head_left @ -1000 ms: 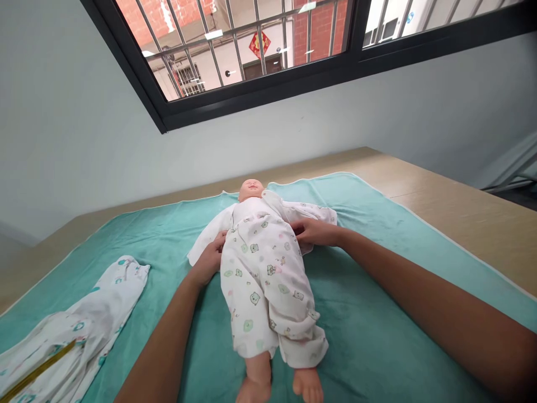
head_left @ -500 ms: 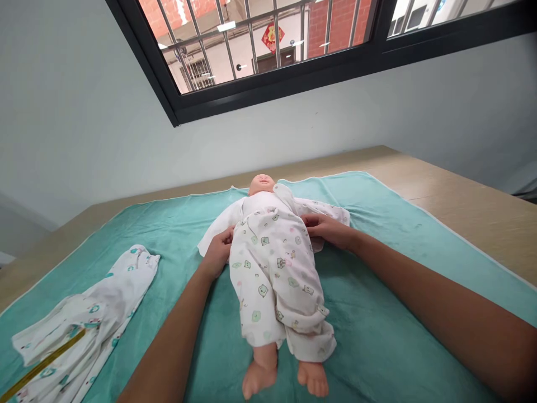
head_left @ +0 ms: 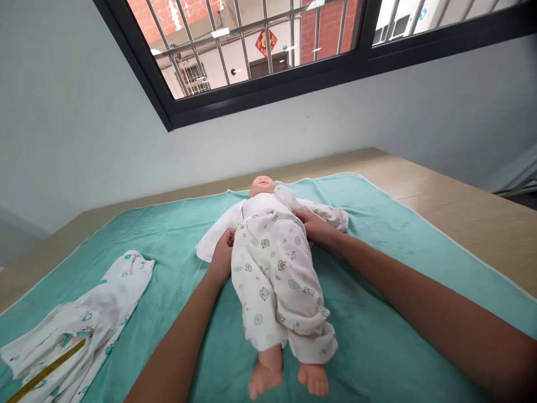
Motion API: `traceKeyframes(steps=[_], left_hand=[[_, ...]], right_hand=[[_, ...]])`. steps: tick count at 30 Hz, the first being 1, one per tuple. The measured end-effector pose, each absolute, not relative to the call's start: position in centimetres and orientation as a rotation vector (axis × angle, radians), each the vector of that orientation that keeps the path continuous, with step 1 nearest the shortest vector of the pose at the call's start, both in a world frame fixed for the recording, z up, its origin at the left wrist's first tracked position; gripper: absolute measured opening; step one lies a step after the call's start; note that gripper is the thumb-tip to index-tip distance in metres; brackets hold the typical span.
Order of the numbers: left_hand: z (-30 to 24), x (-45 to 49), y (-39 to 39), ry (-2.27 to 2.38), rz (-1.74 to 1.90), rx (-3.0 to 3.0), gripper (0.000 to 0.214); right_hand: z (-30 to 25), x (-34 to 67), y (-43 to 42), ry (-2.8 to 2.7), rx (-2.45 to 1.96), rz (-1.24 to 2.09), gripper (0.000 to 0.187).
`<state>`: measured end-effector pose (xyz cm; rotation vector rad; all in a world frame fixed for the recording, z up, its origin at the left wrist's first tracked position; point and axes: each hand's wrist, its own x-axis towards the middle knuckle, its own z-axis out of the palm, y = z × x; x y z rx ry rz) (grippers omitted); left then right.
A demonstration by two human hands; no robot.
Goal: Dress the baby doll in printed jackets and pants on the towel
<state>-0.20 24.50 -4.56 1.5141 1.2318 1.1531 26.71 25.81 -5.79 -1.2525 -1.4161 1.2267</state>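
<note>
A baby doll (head_left: 264, 184) lies on its back, head toward the wall and bare feet toward me. It wears a white top (head_left: 223, 228) with long sleeves spread to both sides and white baby pants (head_left: 274, 268) printed with small green and pink animals. My left hand (head_left: 223, 254) is closed at the left side of the pants' waist, fingers curled against the cloth. At the opposite side, my right hand (head_left: 314, 226) pinches the waist edge by the top's open flap. Some of its fingertips are hidden by cloth.
A teal blanket (head_left: 377, 246) covers most of the wooden table (head_left: 453, 207). On the left lies a second white patterned garment (head_left: 104, 302) with a yellow measuring tape (head_left: 52, 366) across it. A wall and a barred window (head_left: 251, 45) stand behind the table.
My right hand has moved slightly up and inward along the pants' waist. My left hand has turned a little and stays at the waist. The camera view has shifted slightly.
</note>
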Motion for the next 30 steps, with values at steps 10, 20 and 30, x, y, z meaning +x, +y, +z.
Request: traceKeyframes(steps=[10, 20, 30], left_hand=[[-2.0, -0.2, 25.8, 1.196, 1.253, 1.403, 0.033], [2.8, 3.4, 28.3, 1.054, 0.666, 2.193, 0.016], [0.3, 5.6, 31.4, 1.394, 1.075, 2.033, 0.008]], right_hand=[[-2.5, 27.5, 25.6, -1.772, -1.168, 0.786, 0.03], [-3.1, 26.3, 24.9, -1.84, -1.118, 0.569, 0.028], [-4.6, 24.4, 27.2, -1.569, -1.349, 0.465, 0.027]])
